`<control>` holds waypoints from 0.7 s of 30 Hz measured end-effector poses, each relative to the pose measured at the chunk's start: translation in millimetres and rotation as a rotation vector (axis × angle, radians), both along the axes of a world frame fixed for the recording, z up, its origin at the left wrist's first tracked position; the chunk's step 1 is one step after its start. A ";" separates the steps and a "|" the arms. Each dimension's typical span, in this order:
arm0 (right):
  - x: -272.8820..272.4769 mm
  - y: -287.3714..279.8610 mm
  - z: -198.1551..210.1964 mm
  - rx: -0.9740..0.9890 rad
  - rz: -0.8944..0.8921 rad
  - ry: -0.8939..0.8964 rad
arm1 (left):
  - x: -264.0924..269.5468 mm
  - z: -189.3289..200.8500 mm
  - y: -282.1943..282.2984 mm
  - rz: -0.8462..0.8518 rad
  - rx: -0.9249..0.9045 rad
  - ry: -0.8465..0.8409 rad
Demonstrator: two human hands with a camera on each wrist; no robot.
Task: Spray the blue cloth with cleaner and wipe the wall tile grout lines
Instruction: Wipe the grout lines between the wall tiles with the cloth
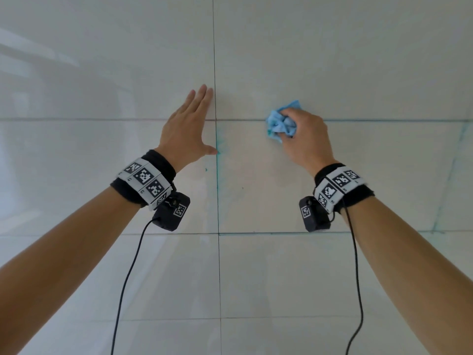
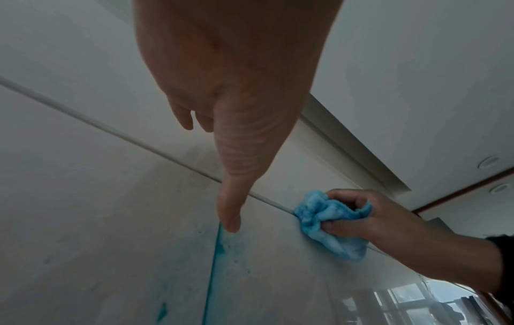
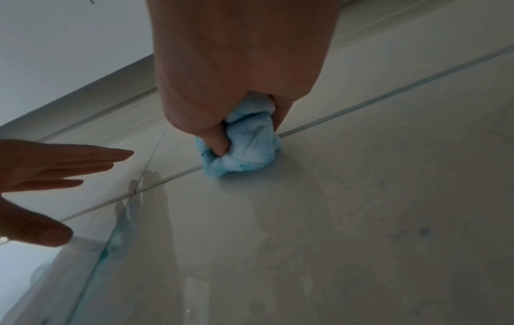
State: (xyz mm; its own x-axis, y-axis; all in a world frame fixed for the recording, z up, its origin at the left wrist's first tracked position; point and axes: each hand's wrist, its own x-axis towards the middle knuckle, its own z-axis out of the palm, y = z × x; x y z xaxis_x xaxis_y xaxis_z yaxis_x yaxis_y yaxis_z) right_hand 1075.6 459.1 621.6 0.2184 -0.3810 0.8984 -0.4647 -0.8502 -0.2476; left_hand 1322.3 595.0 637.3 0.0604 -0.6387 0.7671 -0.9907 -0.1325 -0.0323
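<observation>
Head view: right hand [image 1: 305, 135] grips the bunched blue cloth [image 1: 281, 121] against the horizontal grout line [image 1: 384, 120]; left hand [image 1: 188, 126] lies flat on the wall tile [image 1: 102, 85], fingers straight, beside the blue-stained vertical grout line [image 1: 217, 175]. Left wrist view: the thumb [image 2: 230, 198] touches that stained line. Right wrist view: curled fingers [image 3: 214, 140] pinch the cloth on the grout.

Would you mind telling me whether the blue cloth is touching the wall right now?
Touching. In the right wrist view the cloth, bunched in the right hand, sits squashed against the wall on the horizontal grout line.
</observation>
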 end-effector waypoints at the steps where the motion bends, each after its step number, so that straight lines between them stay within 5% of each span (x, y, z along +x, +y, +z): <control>1: 3.1 0.3 0.3 -0.004 -0.016 -0.013 | 0.5 0.9 1.3 0.002 0.001 0.001; 10: 75.9 34.6 6.7 -0.096 0.191 0.156 | 13.1 15.4 6.6 -0.005 -0.011 0.033; 21: 115.7 30.2 -11.4 -0.260 0.127 0.195 | 30.3 13.0 -5.5 -0.045 -0.014 0.034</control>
